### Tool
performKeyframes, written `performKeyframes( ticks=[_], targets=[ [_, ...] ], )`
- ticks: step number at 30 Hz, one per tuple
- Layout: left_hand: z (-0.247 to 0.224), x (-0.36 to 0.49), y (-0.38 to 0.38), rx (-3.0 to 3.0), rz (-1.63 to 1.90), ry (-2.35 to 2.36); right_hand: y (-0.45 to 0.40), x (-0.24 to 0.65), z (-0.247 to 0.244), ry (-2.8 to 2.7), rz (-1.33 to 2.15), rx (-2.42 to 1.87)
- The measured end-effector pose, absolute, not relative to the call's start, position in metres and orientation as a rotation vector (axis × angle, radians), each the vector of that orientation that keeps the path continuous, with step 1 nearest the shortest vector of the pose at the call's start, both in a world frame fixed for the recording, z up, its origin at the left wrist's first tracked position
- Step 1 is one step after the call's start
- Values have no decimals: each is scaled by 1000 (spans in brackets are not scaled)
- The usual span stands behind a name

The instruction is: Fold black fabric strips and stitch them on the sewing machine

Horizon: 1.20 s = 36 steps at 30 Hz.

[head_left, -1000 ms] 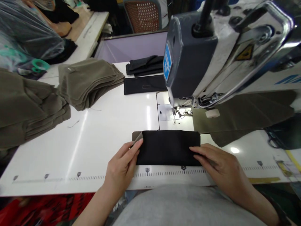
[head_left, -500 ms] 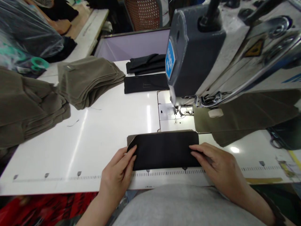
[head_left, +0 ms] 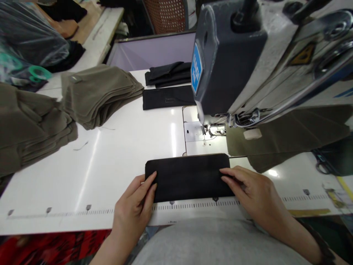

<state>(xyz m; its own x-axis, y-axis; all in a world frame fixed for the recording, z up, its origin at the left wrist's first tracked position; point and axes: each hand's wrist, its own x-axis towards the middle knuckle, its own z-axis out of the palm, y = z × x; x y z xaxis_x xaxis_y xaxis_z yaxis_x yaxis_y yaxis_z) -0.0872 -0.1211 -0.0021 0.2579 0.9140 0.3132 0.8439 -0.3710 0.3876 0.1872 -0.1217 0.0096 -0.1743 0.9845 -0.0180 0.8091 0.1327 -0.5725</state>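
Observation:
A black fabric piece point(head_left: 189, 176) lies flat near the table's front edge, its upper corners cut at a slant. My left hand point(head_left: 138, 200) pinches its left end between thumb and fingers. At the right end, my right hand point(head_left: 252, 187) grips the edge the same way. Just beyond the piece is the needle area of a sewing machine point(head_left: 231, 55), with its metal plate point(head_left: 194, 131). A thin lighter edge shows along the top of the black piece; what lies under it is mostly hidden.
Olive fabric stacks point(head_left: 96, 92) stand at the left. Black folded pieces point(head_left: 169, 73) lie behind, left of the machine head. Olive panels point(head_left: 286, 129) spread under the machine arm, with scissors point(head_left: 322, 167) at the right. A printed ruler point(head_left: 193, 205) runs along the front edge.
The black piece's upper left corner now lies flat over the olive layer that showed there before. Both hands keep their hold at the ends. The view has shifted slightly.

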Motion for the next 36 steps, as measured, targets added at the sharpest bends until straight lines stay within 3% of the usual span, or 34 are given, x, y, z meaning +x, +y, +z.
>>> performKeyframes(
  ticks=[36],
  targets=[
    [-1, -89, -120, 2177, 715, 1702, -117, 189, 6, -2110, 581, -1715]
  ],
)
